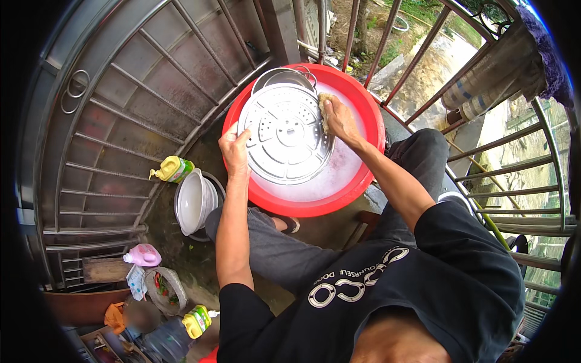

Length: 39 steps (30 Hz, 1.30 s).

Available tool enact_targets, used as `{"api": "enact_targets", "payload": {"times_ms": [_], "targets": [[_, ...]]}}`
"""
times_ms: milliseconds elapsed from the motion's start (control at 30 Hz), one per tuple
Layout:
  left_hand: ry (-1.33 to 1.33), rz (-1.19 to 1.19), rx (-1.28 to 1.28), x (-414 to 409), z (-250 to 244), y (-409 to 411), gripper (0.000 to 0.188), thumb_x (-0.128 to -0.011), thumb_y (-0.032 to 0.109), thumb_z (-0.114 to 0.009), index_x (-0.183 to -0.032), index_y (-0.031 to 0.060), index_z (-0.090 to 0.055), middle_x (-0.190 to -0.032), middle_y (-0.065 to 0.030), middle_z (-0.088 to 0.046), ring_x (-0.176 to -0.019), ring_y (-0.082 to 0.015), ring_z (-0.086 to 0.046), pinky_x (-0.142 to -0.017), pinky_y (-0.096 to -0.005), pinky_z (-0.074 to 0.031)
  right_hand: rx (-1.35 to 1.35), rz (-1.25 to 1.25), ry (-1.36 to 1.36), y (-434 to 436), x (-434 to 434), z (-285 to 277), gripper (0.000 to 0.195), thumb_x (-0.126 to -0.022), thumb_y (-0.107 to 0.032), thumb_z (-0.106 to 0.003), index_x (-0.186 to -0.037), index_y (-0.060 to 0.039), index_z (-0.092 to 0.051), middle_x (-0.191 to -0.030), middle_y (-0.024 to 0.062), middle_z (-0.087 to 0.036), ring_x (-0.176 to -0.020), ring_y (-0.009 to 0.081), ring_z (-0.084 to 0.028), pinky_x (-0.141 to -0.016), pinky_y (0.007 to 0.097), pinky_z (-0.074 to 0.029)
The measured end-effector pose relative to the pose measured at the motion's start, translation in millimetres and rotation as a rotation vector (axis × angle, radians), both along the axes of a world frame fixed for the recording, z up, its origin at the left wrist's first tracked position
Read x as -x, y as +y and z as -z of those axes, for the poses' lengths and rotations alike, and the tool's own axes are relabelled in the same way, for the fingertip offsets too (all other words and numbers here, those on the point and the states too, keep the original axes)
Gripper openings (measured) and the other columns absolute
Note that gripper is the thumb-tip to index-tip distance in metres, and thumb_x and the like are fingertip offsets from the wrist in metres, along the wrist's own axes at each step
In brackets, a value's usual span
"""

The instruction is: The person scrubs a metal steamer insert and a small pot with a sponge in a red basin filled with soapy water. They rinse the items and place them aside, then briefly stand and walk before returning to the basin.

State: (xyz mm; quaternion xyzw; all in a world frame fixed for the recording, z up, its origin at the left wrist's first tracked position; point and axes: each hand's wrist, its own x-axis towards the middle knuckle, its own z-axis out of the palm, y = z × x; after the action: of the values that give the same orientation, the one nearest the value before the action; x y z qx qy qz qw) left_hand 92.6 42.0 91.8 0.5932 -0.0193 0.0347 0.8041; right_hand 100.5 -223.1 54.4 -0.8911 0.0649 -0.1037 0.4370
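Note:
My left hand (236, 147) grips the left rim of a round, perforated metal steamer tray (287, 156), which is tilted above a red plastic basin (308, 209) of sudsy water (347, 170). At the tray's upper right edge, my right hand (338, 119) holds a yellowish scouring pad (325, 113) against the metal. Behind the tray, a metal pot or pan with loop handles (277, 76) shows only in part; the tray hides the rest of it.
Stacked pale bowls (193, 204) and a yellow detergent bottle (174, 169) stand left of the basin. Metal railings (154, 113) enclose the space. Lower left are a pink jug (144, 255), a basket with red peppers (179, 290) and another yellow bottle (196, 321).

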Motion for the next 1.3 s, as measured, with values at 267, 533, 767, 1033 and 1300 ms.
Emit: {"api": "enact_targets", "payload": {"times_ms": [267, 533, 767, 1033, 1300], "targets": [[-0.092, -0.137, 0.128, -8, -14, 2, 0.028, -0.088, -0.002, -0.059, -0.116, -0.006, -0.06, -0.106, -0.0089, -0.066, -0.091, -0.013, -0.062, -0.086, -0.0268, -0.047, -1.053, -0.102, 0.149, 13, 12, 22, 0.031, -0.099, -0.028, -0.052, -0.116, -0.0024, -0.058, -0.087, 0.0026, -0.063, -0.069, 0.0079, -0.057, -0.056, 0.0246, -0.046], [0.225, 0.266, 0.034, -7, -7, 16, 0.038, -0.083, 0.008, -0.068, -0.119, -0.0013, -0.059, -0.108, -0.0078, -0.066, -0.095, -0.0152, -0.064, -0.087, -0.0289, -0.049, -0.768, -0.393, -0.059, -38, -36, -5, 0.024, -0.1, -0.02, -0.05, -0.116, -0.003, -0.055, -0.095, 0.0012, -0.06, -0.083, 0.0074, -0.054, -0.074, 0.0245, -0.047], [0.162, 0.168, 0.016, -7, 9, -14, 0.034, -0.086, 0.003, -0.066, -0.119, -0.003, -0.061, -0.109, -0.0103, -0.068, -0.095, -0.0155, -0.066, -0.086, -0.0283, -0.05, 0.107, -0.199, -0.43, -44, -62, -22, 0.023, -0.09, -0.016, -0.061, -0.108, -0.0022, -0.064, -0.099, 0.0112, -0.058, -0.093, 0.0251, -0.057, -0.083, 0.037, -0.048], [0.084, 0.141, 0.028, -1, 13, -35, 0.025, -0.08, -0.003, -0.065, -0.105, -0.0052, -0.066, -0.097, -0.0066, -0.069, -0.085, -0.0121, -0.064, -0.078, -0.0259, -0.048, 0.259, -0.036, -0.705, 40, -56, -56, 0.018, -0.075, -0.004, -0.066, -0.092, -0.0023, -0.066, -0.093, 0.013, -0.057, -0.09, 0.033, -0.055, -0.079, 0.0419, -0.046], [0.006, 0.074, -0.008, 3, 8, -25, 0.022, -0.079, -0.004, -0.061, -0.101, -0.0032, -0.065, -0.092, -0.0028, -0.066, -0.077, -0.0092, -0.059, -0.07, -0.0252, -0.047, 0.273, -0.573, -0.781, 90, -10, -65, 0.023, -0.067, -0.002, -0.065, -0.089, -0.0079, -0.064, -0.095, 0.0067, -0.06, -0.09, 0.029, -0.055, -0.076, 0.0413, -0.043]]}}
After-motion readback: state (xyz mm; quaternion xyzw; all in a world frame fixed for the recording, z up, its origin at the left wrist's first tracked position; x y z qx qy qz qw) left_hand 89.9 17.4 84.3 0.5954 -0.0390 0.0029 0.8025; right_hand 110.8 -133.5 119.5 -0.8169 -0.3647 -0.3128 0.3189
